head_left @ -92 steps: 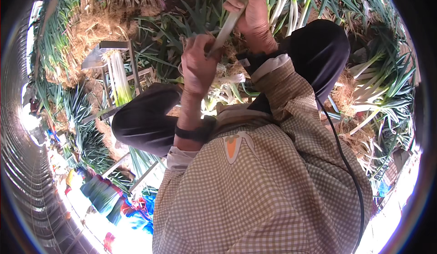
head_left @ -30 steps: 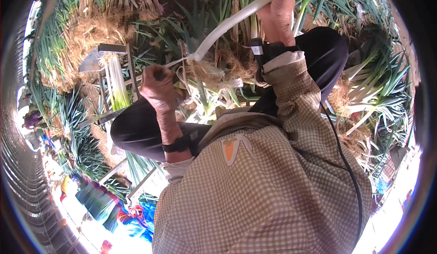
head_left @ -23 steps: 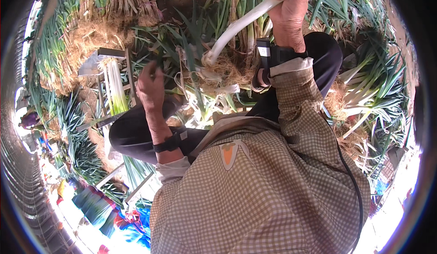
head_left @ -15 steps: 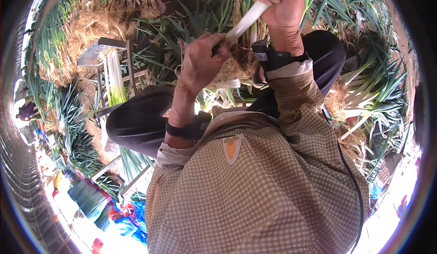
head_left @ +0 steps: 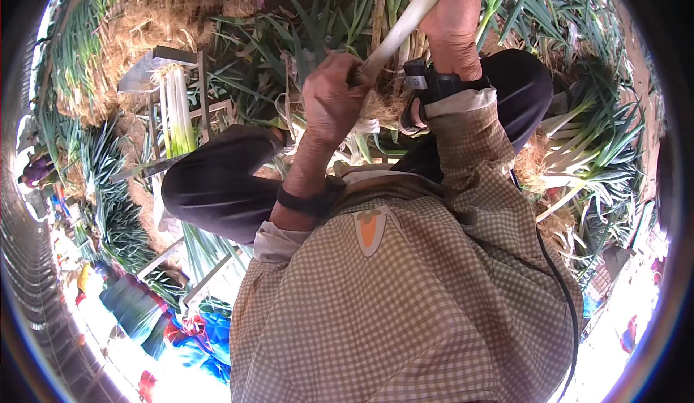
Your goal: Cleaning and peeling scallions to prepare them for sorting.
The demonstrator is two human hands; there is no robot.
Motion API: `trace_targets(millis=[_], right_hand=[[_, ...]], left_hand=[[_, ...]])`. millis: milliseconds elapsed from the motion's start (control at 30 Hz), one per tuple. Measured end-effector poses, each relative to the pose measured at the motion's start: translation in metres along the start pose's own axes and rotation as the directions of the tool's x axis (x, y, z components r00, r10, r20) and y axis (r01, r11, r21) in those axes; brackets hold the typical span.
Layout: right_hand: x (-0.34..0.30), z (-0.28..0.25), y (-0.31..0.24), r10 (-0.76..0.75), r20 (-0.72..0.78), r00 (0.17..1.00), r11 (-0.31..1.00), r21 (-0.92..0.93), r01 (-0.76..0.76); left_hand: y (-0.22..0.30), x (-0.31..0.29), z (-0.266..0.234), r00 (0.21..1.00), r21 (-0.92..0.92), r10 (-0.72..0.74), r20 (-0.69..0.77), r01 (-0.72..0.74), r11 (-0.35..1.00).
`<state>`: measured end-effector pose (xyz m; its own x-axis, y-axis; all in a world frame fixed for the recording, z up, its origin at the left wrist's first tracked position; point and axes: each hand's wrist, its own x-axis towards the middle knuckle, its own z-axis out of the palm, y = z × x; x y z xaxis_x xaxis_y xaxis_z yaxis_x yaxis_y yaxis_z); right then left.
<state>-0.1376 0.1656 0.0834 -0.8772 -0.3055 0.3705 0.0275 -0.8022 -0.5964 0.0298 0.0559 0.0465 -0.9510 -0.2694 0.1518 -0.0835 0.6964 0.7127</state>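
We see one long leek (head_left: pixel 407 29) stretched between our two hands, slanting from the right hand down to the left. Our right hand (head_left: pixel 450 2) is closed round its upper part, where the white stalk turns green, with the fingers wrapped over it. Our left hand (head_left: pixel 336 96) is curled shut at the leek's lower end; its fingertips are hidden, so we cannot tell exactly how they pinch.

Just beside the left hand, to its right, we see a tangle of pale roots (head_left: pixel 387 106). Well to the left of that hand, a few white-stalked leeks (head_left: pixel 176 114) lie on a metal stand (head_left: pixel 204 92), and past them, farther from us, stand tied bundles (head_left: pixel 181 16) with shaggy roots. To the right of our right hand and nearer us, beyond the knee (head_left: pixel 517 88), more leeks (head_left: pixel 578 150) lie in a loose heap.
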Motion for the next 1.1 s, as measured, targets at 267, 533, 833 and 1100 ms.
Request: trace_targets(millis=[267,533,833,1100], right_hand=[[0.012,-0.079,0.031,0.198,0.131,0.972,0.318,0.929,-0.19],[0.013,-0.142,0.047,0.188,-0.421,0.887,0.936,0.35,-0.033],[0.023,-0.119,0.059,0.051,-0.665,0.745,0.998,0.066,-0.009],[0.03,-0.083,0.053,0.064,-0.592,0.804,0.957,-0.193,-0.218]], left_hand=[[-0.016,-0.01,-0.011,0.953,-0.945,-0.301,0.046,0.14,0.297],[-0.023,-0.051,-0.067,0.932,-0.673,-0.246,0.267,0.363,0.644],[-0.008,-0.002,-0.035,0.972,0.045,0.204,0.118,-0.211,0.976],[-0.018,-0.046,-0.024,0.618,-0.359,0.229,0.752,0.093,0.929]])
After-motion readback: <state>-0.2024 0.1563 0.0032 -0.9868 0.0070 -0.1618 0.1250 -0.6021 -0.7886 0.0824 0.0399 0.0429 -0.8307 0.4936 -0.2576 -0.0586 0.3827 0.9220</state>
